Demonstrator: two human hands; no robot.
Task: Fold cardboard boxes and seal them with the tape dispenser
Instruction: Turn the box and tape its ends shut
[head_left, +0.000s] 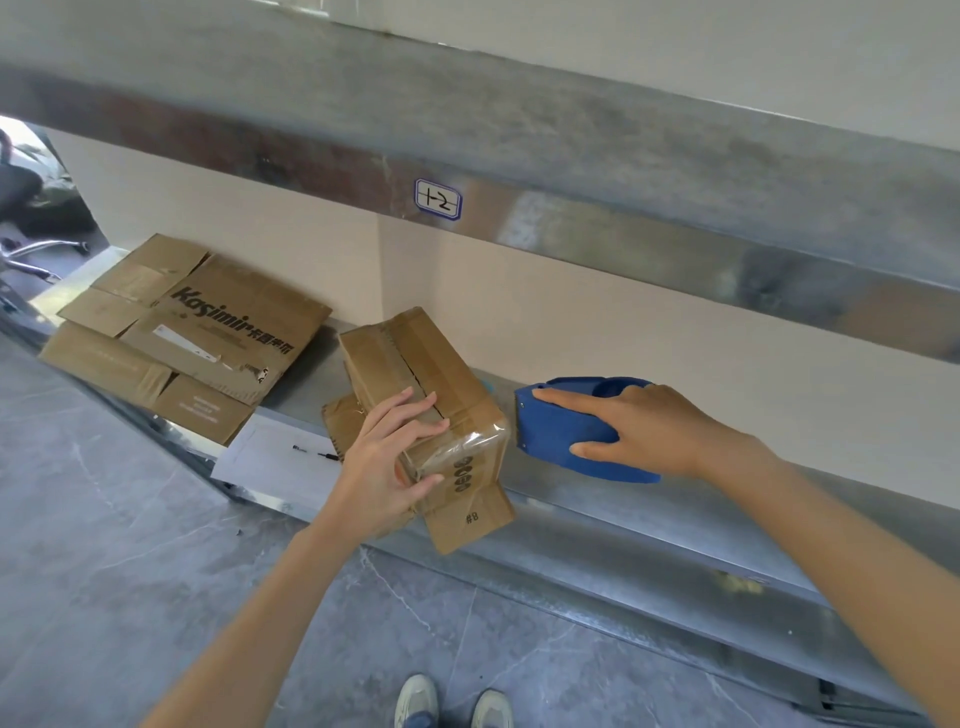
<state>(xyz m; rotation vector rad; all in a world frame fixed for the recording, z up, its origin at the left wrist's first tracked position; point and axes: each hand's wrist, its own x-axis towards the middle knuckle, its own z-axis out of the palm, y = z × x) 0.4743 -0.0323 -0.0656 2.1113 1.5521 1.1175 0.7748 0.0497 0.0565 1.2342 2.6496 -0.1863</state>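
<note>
A small folded cardboard box lies on the steel shelf, its top flaps closed with a seam down the middle and clear tape over its near end. My left hand grips the box's near end, fingers over the top and thumb on the front face. My right hand holds a blue tape dispenser just right of the box, index finger stretched along its top, its toothed edge close to the box's corner.
A flattened printed cardboard box lies at the shelf's left. A white sheet with a pen lies between it and the small box. An upper steel shelf with a label overhangs. Grey floor and my shoes are below.
</note>
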